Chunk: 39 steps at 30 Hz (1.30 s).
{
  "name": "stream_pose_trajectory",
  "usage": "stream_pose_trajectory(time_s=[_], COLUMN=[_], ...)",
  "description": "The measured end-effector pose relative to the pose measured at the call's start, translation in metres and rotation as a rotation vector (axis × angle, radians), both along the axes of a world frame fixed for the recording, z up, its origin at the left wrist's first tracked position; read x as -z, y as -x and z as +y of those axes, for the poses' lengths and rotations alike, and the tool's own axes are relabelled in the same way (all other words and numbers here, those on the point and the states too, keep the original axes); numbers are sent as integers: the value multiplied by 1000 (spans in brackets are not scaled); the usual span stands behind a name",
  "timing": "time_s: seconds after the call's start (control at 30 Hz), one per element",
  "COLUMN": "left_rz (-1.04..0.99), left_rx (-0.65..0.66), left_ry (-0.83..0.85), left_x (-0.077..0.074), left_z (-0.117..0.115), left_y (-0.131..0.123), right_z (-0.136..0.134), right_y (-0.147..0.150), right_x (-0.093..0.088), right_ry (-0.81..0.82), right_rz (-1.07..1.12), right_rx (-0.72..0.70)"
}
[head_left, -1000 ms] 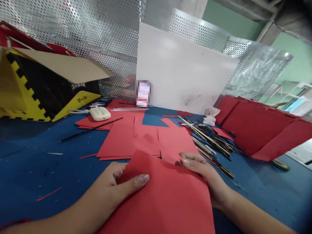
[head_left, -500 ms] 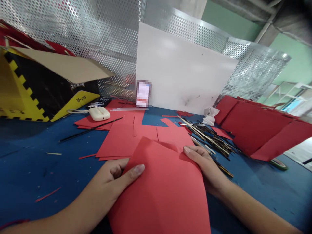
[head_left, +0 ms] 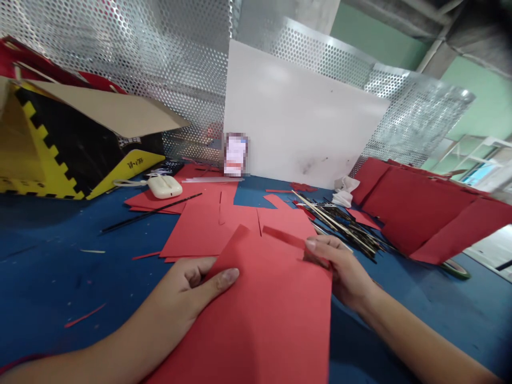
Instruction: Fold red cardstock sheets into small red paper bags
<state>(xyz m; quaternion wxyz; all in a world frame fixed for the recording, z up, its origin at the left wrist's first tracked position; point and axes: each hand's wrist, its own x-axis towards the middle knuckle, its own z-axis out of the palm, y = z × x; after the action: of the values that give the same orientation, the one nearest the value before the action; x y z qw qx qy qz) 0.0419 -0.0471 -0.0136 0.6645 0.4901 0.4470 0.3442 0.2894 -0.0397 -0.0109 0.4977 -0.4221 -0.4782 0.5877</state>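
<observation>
A large sheet of red paper slants up in front of me, its near part running out of the bottom of the view. My left hand is closed on its left edge, thumb on top and fingers curled beneath. At the far right corner my right hand pinches a narrow red paper strip between thumb and fingers. The strip lies along the sheet's far edge; whether it is still joined to the sheet I cannot tell. Under and beyond the sheet lie more red paper sheets on the blue table.
Thin dark and pale sticks lie in a heap at the right, near red folded pieces and a tape roll. Leftward are a white earbud case, a black stick and a cardboard box. A phone leans against a white board.
My right hand has shifted slightly right with the strip, and a gap shows between its fingers and the sheet. The sheet's right side lies a little differently; my left hand keeps its hold.
</observation>
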Motion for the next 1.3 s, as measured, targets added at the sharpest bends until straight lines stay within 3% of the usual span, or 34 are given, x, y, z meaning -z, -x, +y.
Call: stream_pose_trajectory(time_s=[0.2, 0.33, 0.43, 0.5, 0.6, 0.73, 0.83, 0.97, 1.07, 1.2, 1.3], left_rz=[15, 99, 181, 198, 166, 116, 124, 131, 121, 120, 100], left_rx=[-10, -13, -55, -73, -100, -188, -241, -242, -217, -172, -150], left_ry=[-62, -106, -167, -201, -216, -236, -265, -287, -297, -279, -276], left_x=[2, 2, 0, -1, 0, 2, 3, 3, 5, 12, 13], left_z=[0, -2, -4, -4, -3, -1, -1, -3, -3, -1, -1], left_y=[-1, -2, -2, -2, -2, -2, -2, -1, 0, 3, 3], right_z=[9, 9, 16, 24, 35, 41, 41, 42, 43, 44, 43], right_y=[-8, -6, -12, -20, -33, -40, -37, -37, -39, -40, -37], right_x=[1, 6, 8, 10, 12, 14, 14, 20, 30, 39, 38], right_ry=[-157, -236, -324, -280, -46, 130, 45, -75, -173, -347, -457], right_rz=[-43, -267, -315, -178, 58, 92, -51, -434, -673, -754, -756], right_rx=[171, 231, 397, 548, 721, 806, 782, 522, 408, 363, 414])
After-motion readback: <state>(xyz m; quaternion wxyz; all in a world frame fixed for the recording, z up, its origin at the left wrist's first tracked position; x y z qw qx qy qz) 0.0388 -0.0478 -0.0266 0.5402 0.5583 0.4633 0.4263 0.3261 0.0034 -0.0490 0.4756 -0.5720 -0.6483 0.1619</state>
